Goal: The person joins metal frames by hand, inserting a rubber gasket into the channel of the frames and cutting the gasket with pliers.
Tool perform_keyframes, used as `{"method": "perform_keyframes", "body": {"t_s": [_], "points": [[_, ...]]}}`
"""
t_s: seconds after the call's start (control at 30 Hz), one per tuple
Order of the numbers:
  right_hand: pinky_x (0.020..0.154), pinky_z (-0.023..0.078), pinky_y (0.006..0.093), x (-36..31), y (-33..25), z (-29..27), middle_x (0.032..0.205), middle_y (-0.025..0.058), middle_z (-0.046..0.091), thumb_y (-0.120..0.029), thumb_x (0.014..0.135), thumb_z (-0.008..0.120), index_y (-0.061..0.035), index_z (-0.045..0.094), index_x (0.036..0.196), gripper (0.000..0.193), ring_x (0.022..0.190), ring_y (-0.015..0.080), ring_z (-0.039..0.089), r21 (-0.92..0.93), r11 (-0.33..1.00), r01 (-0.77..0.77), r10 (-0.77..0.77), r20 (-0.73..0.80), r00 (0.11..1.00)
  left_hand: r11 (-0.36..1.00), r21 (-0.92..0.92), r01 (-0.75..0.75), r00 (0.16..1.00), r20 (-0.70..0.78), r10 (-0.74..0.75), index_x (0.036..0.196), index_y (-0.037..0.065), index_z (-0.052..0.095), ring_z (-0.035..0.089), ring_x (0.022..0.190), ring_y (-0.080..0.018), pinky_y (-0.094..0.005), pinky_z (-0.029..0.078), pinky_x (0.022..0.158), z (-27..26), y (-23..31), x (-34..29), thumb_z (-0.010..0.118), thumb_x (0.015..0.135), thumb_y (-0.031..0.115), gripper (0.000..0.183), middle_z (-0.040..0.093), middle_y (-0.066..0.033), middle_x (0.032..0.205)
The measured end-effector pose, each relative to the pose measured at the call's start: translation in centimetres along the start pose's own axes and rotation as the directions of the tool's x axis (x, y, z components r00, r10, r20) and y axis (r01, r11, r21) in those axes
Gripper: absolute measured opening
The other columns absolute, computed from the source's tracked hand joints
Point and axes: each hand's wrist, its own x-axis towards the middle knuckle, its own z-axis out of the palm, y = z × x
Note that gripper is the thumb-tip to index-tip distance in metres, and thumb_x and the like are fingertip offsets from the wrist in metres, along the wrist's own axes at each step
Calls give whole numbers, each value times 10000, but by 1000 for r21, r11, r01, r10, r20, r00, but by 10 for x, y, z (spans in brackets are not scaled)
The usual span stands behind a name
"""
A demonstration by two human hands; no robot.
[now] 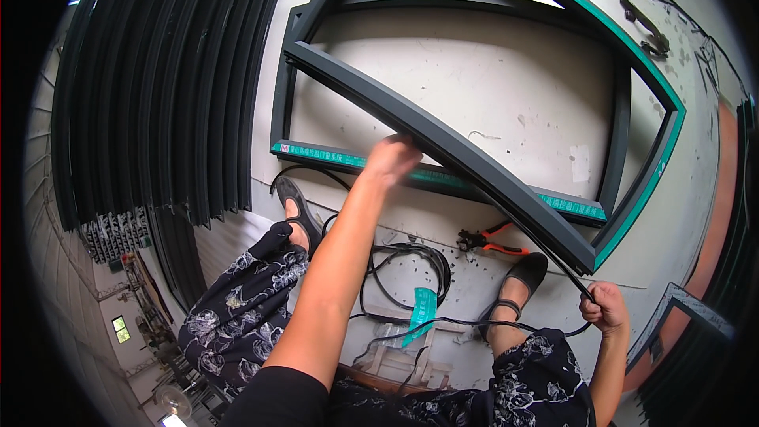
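— Seal work, by the look of it: she's feeding a black rubber gasket strip [553,249] along the dark aluminium frame bar [443,146], I'd judge.

— Where are her hands?

— Left hand [389,160] rests on the bar's edge, fingers curled over it, pressing. Right hand [605,308] is closed on the strip just below the bar's near corner, the slack trailing to a coil [411,265] on the floor.

— And those red-handled pliers [486,241]?

— Lying untouched, between her two hands.

— Next?

— Probably sliding the left fingers toward the right ones, seating the strip while the right keeps it taut.
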Motion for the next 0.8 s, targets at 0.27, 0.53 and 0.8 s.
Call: {"method": "perform_keyframes", "body": {"t_s": [0.27,0.53,0.8], "points": [[364,171,183,9,3,6,545,-56,360,-302,885,603,-42,524,824,279,403,26,243,-35,999,-16,5,-312,950,1000,2,-13,1000,16,13,1089,-17,549,627,908,-239,-373,560,783,22,2,-22,533,850,21,243,608,-136,1052],[424,240,176,15,10,22,640,-77,446,-94,806,649,-59,559,903,137,509,5,341,-402,902,159,-357,-485,798,951,308,-36,997,-53,55,1025,-27,583,645,885,-248,-313,561,775,23,-3,-12,514,842,14,200,634,-132,977],[588,392,197,16,20,16,751,-17,533,-41,812,637,-6,591,882,90,652,61,468,-642,759,113,-516,-486,705,996,44,74,994,83,-77,1135,-16,530,622,979,-261,-337,546,825,33,-27,-42,492,936,148,261,617,-167,1073]]}}
